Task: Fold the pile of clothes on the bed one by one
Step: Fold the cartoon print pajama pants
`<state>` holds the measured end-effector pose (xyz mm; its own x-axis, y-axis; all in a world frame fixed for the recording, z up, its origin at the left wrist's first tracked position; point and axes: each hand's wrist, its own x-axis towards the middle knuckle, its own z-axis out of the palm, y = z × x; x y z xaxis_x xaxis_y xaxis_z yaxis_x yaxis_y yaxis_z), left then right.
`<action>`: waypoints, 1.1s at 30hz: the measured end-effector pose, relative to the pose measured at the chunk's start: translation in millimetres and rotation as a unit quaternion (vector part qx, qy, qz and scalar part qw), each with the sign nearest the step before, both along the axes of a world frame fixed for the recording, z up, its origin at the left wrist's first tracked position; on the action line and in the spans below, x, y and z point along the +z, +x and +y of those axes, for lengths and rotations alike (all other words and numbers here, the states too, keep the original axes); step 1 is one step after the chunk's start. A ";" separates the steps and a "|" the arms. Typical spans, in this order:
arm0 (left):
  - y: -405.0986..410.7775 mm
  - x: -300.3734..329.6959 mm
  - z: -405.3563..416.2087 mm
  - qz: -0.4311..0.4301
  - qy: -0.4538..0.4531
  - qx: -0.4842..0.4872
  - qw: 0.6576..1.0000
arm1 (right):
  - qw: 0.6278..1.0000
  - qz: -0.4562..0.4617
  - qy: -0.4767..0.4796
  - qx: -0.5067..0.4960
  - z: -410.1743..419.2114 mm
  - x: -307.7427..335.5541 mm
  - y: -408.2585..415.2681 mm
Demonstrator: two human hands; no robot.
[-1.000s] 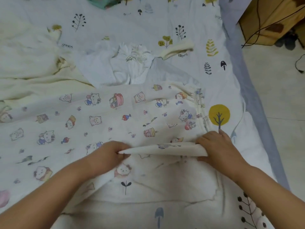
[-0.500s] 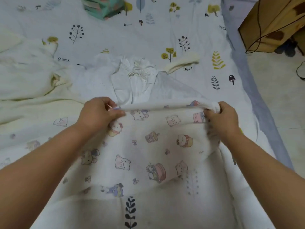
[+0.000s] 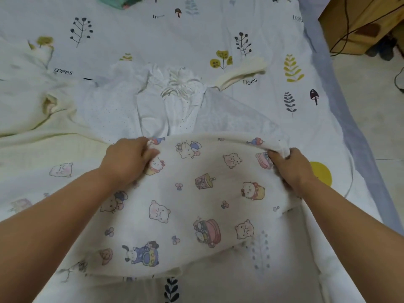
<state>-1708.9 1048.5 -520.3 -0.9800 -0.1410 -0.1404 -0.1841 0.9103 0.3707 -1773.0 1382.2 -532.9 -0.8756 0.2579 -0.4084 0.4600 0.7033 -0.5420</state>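
A thin white cloth printed with cartoon animals [image 3: 196, 200] lies folded over itself on the bed in front of me. My left hand [image 3: 126, 159] grips its far edge at the left corner. At the right corner of the same edge, my right hand [image 3: 290, 166] pinches a bunched bit of the fabric. Just beyond the fold lies a crumpled white dotted garment [image 3: 157, 101]. A cream garment [image 3: 28, 99] is spread out at the far left.
The bed sheet [image 3: 196, 33] carries tree and mushroom prints. A small cream cuff [image 3: 240, 73] lies at the back right, a teal item [image 3: 113, 1] at the top edge. Right of the bed's grey border is floor, with a wooden cabinet [image 3: 358, 22] and cables.
Both hands lifted the cloth's near edge and carried it away from me, folding the cloth over itself. Since half a second ago they have lowered the edge onto the bed.
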 end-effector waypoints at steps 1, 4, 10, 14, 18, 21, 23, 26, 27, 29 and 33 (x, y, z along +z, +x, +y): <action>1.7 -2.7 1.3 -0.009 -0.014 -0.003 1.000 | 1.000 0.004 -0.005 0.005 0.9 -0.8 0.9; 3.5 -2.0 1.3 -0.001 0.001 0.008 1.000 | 0.999 0.013 -0.039 0.004 4.3 6.0 4.7; -12.8 27.0 1.2 -0.113 0.106 -0.042 0.987 | 0.998 -0.061 0.007 0.013 46.2 52.3 15.4; -28.0 37.3 40.2 -0.219 0.159 -0.107 0.957 | 0.979 -0.157 0.128 0.004 92.9 79.2 15.0; -23.7 23.9 94.2 -0.108 -0.101 -0.175 0.974 | 0.962 -0.055 0.261 -0.053 115.7 72.2 14.7; -3.8 11.7 122.1 0.011 -0.178 -0.155 0.972 | 0.954 0.057 0.292 -0.037 99.9 54.8 26.7; 17.5 2.1 140.0 0.058 -0.134 -0.186 0.972 | 0.947 0.137 0.288 0.038 75.3 39.3 45.0; 49.0 -21.6 153.1 0.031 -0.107 -0.262 0.959 | 0.933 0.118 0.269 0.210 33.7 12.3 83.6; 56.4 -31.8 148.9 -0.008 -0.111 -0.260 0.959 | 0.925 0.080 0.268 0.257 27.1 2.5 93.8; 65.7 -50.9 133.2 -0.072 -0.123 -0.220 0.965 | 0.906 0.000 0.287 0.313 27.4 -14.7 105.4; 69.2 -62.2 116.3 -0.095 -0.123 -0.196 0.968 | 0.893 -0.092 0.305 0.317 38.8 -16.8 96.9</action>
<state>-1639.6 1164.8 -582.5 -0.9245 0.1851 -0.3333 0.1506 0.9804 0.1270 -1676.1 1421.0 -549.6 -0.8575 -0.0428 -0.5127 -0.0940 0.9928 0.0745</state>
